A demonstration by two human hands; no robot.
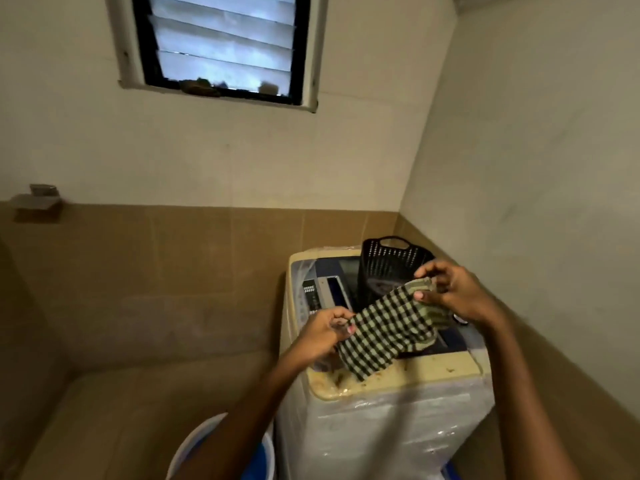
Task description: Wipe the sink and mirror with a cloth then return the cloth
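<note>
A green and black checked cloth (388,332) is stretched between both hands above the top of a washing machine (398,403). My left hand (323,332) pinches its lower left corner. At the upper right, my right hand (450,294) grips the cloth's folded green edge. The cloth's lower part hangs over the machine's lid. No sink or mirror is in view.
A black plastic basket (391,261) stands on the back of the machine, just behind the cloth. A blue and white bucket (207,448) sits on the floor left of the machine. Tiled walls close in behind and on the right; a louvred window (221,43) is high up.
</note>
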